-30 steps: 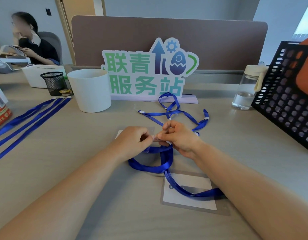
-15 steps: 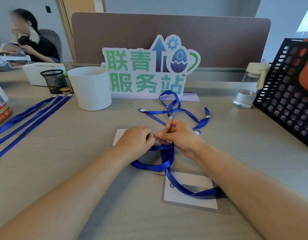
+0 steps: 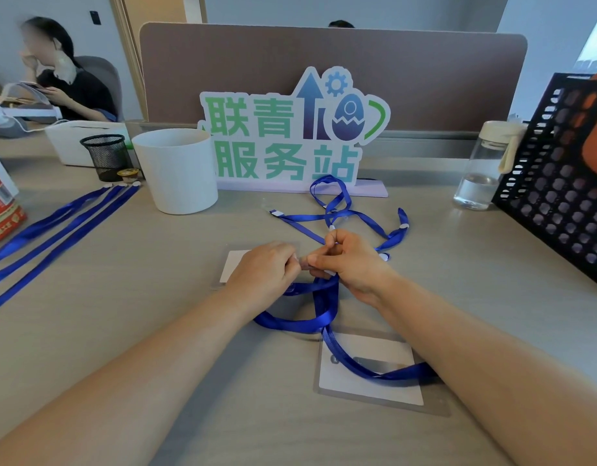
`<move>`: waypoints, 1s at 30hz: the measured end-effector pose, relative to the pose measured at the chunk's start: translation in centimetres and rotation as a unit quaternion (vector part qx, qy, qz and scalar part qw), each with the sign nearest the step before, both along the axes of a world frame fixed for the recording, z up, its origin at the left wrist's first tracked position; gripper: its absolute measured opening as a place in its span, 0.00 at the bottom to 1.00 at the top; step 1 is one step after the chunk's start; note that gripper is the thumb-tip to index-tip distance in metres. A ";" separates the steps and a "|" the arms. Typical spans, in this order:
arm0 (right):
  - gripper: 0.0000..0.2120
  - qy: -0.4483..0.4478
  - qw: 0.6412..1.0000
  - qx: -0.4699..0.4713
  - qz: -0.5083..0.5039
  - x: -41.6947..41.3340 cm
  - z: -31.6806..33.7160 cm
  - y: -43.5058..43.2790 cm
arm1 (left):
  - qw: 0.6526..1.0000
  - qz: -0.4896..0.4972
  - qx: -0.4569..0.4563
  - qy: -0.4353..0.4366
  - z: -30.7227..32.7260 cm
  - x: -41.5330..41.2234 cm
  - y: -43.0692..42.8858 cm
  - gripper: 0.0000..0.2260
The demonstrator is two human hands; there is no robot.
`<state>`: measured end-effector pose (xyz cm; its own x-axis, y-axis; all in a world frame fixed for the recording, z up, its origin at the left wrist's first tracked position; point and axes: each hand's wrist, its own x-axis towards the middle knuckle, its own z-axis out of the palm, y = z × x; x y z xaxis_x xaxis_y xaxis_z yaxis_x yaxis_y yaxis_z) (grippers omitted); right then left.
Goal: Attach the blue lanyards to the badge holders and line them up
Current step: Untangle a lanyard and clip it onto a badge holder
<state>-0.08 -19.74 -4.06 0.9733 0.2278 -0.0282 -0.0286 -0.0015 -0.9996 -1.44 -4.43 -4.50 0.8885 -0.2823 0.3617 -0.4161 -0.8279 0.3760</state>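
My left hand [image 3: 265, 272] pinches the top edge of a clear badge holder [image 3: 232, 264] with a white card, lying flat mid-table and mostly hidden under the hand. My right hand [image 3: 349, 260] meets it fingertip to fingertip, pinching the clip end of a blue lanyard [image 3: 310, 317]; the clip itself is hidden. That lanyard loops toward me and lies across a second badge holder [image 3: 371, 368] near my right forearm. More loose blue lanyards [image 3: 344, 216] lie tangled just beyond my hands. Three straightened lanyards [image 3: 58, 230] lie side by side at the left.
A white cup [image 3: 177, 169] and a standing sign [image 3: 290, 139] are behind the work area. A black mesh pen pot [image 3: 105, 156] and a red package [image 3: 3, 213] sit left. A water bottle [image 3: 485, 166] and a black perforated basket [image 3: 566, 183] stand right. A person sits far left.
Both hands stay pressed together over the badge holder, with only slight finger shifts. The view has drifted a little; nothing on the table has moved.
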 end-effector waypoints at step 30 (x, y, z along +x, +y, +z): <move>0.16 0.014 0.994 0.102 0.041 -0.3 0.9 -0.3 | 0.983 -0.044 -0.176 0.001 -0.7 1.6 1.4 0.11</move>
